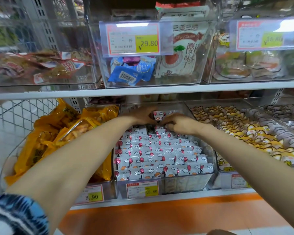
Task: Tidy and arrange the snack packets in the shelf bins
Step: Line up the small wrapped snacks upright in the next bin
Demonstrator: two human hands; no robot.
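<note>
Head view of a two-level shop shelf holding clear plastic bins. On the lower shelf (176, 199), the middle bin (185, 183) holds the white-and-red packets (159, 150), which stand on edge in tight rows from its front wall to its far end. Both forearms reach over these rows to the far end of the bin.

The left hand (142, 116) has its fingers curled round an upright packet (158, 115) of the same kind, raised slightly above the rear row. The right hand (181, 124) lies just beside it, knuckles up, with its fingers curled down and pinching packets in the rear row. The two hands nearly touch, and motion blur hides the exact finger contacts. A blue patterned sleeve (19, 212) covers the left upper arm at the lower left edge of the view.

A price tag (142, 189) reading 15.80 is fixed to the front of the middle bin. The bin to its left holds yellow bags (46, 141) lying loosely at angles. The bin to its right holds cat-print packets (241, 133) in overlapping rows.

On the upper shelf (159, 90), a central bin carries a 29.80 tag (134, 39) and holds blue packets (131, 72) beside a tall white pouch (180, 53).
</note>
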